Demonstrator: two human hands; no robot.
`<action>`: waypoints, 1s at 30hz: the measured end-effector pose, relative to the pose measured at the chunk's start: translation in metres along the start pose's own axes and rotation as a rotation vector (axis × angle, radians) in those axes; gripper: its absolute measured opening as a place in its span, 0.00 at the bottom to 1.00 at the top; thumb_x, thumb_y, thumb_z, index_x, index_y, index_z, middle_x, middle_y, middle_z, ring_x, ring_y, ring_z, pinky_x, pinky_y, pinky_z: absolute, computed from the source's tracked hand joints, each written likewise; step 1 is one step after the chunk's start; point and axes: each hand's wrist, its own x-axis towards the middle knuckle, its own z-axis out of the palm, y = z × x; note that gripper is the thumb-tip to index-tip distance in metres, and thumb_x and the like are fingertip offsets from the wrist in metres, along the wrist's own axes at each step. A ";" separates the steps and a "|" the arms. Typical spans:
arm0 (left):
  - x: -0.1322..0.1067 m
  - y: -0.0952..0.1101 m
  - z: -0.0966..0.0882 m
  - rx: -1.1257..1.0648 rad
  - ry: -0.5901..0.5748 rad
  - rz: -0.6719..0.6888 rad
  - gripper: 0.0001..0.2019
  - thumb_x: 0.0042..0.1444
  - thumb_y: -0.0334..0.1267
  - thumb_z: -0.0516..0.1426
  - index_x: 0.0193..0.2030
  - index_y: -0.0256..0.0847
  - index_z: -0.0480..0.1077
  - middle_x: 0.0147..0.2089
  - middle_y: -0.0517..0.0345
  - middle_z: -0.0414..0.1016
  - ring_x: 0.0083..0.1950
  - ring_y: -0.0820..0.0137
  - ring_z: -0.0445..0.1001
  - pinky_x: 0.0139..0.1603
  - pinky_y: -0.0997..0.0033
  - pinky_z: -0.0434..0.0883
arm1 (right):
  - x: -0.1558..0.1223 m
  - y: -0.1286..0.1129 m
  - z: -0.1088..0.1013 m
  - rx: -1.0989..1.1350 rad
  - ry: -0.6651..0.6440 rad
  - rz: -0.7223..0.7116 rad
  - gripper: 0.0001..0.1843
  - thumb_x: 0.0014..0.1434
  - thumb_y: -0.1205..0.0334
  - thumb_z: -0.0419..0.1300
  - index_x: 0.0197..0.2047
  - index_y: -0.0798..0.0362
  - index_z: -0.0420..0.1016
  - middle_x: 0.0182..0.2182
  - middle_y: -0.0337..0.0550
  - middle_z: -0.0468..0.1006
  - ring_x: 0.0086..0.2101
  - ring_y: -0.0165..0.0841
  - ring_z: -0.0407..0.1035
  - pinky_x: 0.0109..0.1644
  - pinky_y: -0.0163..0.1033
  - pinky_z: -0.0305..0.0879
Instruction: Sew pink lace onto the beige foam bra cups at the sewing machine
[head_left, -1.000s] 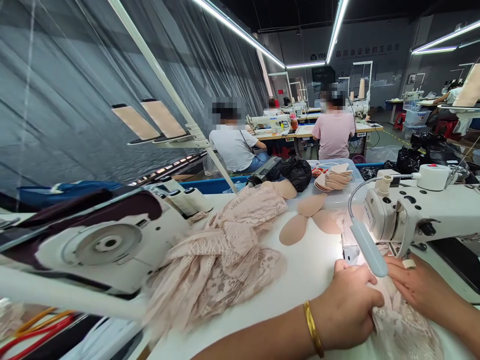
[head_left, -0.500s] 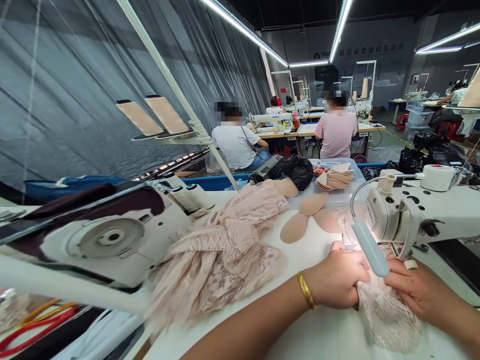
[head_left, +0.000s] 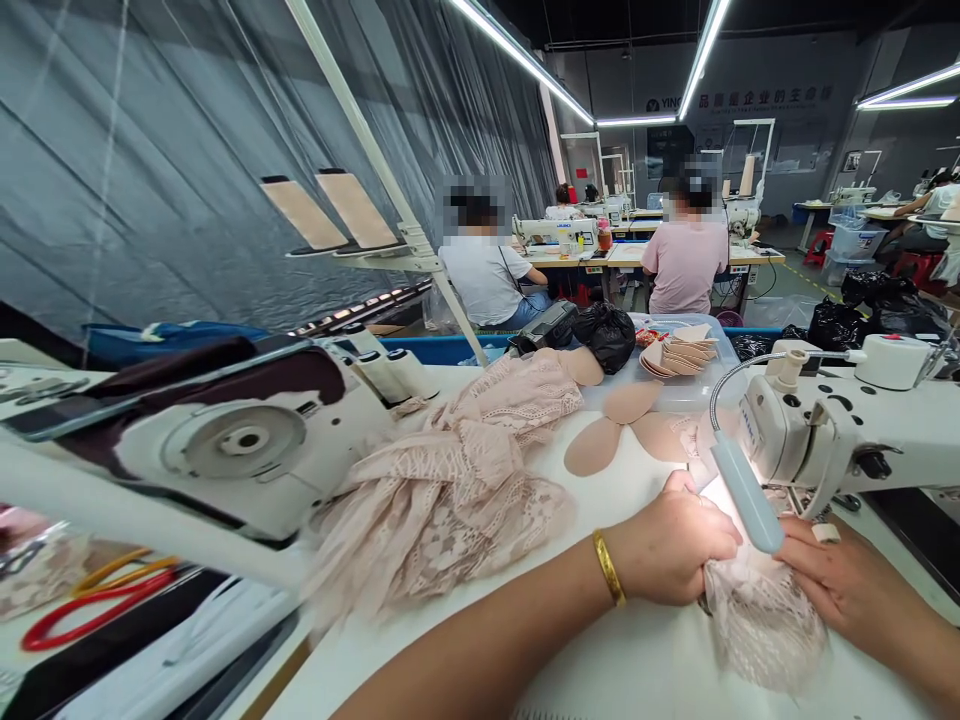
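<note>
Pale pink lace fabric (head_left: 765,620) lies bunched on the white sewing table, one part of it under the head of a white sewing machine (head_left: 806,415). My left hand (head_left: 679,545), a gold bangle at its wrist, is closed on the left side of this lace. On the other side, my right hand (head_left: 844,575) grips the lace edge, its fingertips partly hidden behind the lamp. That grey lamp (head_left: 746,495) on a bendy neck hangs between my hands and hides the needle area. Left of them spreads a larger heap of lace (head_left: 465,470).
Beige oval pads (head_left: 596,448) lie behind my left hand. More pads (head_left: 679,352) fill a clear plastic bin (head_left: 716,390). At left stand a second machine (head_left: 247,440), thread cones (head_left: 360,205) and red-handled scissors (head_left: 97,610). Two people (head_left: 484,275) sit ahead.
The view has shifted slightly, so the background sits further right. Both hands keep their hold on the lace, which has moved a little leftward in view.
</note>
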 end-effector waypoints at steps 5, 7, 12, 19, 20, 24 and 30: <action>0.001 -0.004 0.002 0.002 0.015 -0.038 0.08 0.46 0.24 0.56 0.31 0.41 0.66 0.35 0.60 0.77 0.39 0.65 0.70 0.49 0.57 0.56 | -0.004 0.009 0.000 -0.013 0.027 0.050 0.17 0.65 0.64 0.52 0.45 0.40 0.82 0.39 0.43 0.83 0.44 0.45 0.77 0.48 0.49 0.76; 0.002 -0.007 0.003 -0.005 0.019 -0.043 0.10 0.44 0.23 0.56 0.32 0.41 0.68 0.36 0.59 0.78 0.40 0.64 0.71 0.49 0.57 0.56 | -0.004 0.011 -0.001 -0.007 0.042 0.055 0.16 0.66 0.65 0.52 0.41 0.41 0.82 0.40 0.43 0.83 0.45 0.45 0.78 0.50 0.50 0.76; 0.005 -0.013 0.006 -0.044 0.048 -0.065 0.12 0.43 0.22 0.55 0.33 0.41 0.70 0.36 0.60 0.78 0.41 0.64 0.72 0.51 0.55 0.57 | -0.003 0.015 0.002 0.035 0.059 0.067 0.12 0.66 0.64 0.53 0.38 0.45 0.79 0.40 0.46 0.82 0.47 0.47 0.77 0.51 0.53 0.76; 0.005 -0.014 0.017 -0.019 0.068 -0.071 0.09 0.43 0.22 0.57 0.29 0.40 0.67 0.35 0.61 0.77 0.39 0.66 0.71 0.54 0.53 0.57 | -0.003 0.012 0.005 0.056 0.102 0.162 0.10 0.66 0.64 0.55 0.45 0.47 0.77 0.47 0.47 0.82 0.48 0.46 0.78 0.50 0.49 0.76; 0.005 -0.013 0.017 -0.015 0.061 -0.071 0.09 0.43 0.23 0.57 0.30 0.40 0.68 0.35 0.61 0.78 0.39 0.66 0.71 0.54 0.53 0.56 | -0.003 0.012 0.005 0.060 0.106 0.155 0.11 0.66 0.64 0.54 0.47 0.47 0.76 0.47 0.47 0.82 0.48 0.46 0.78 0.49 0.48 0.77; 0.004 -0.010 0.016 -0.019 0.027 -0.088 0.12 0.46 0.25 0.57 0.37 0.42 0.73 0.40 0.58 0.79 0.41 0.64 0.71 0.52 0.54 0.57 | -0.003 0.015 0.002 0.040 0.137 0.063 0.15 0.68 0.64 0.52 0.55 0.47 0.72 0.45 0.47 0.83 0.43 0.43 0.80 0.39 0.42 0.78; -0.001 -0.009 0.012 -0.013 0.028 -0.108 0.13 0.54 0.27 0.57 0.45 0.43 0.75 0.48 0.57 0.80 0.49 0.62 0.71 0.51 0.55 0.56 | -0.001 0.014 -0.001 -0.052 0.268 -0.072 0.12 0.69 0.62 0.55 0.52 0.45 0.75 0.42 0.45 0.84 0.42 0.44 0.81 0.44 0.46 0.77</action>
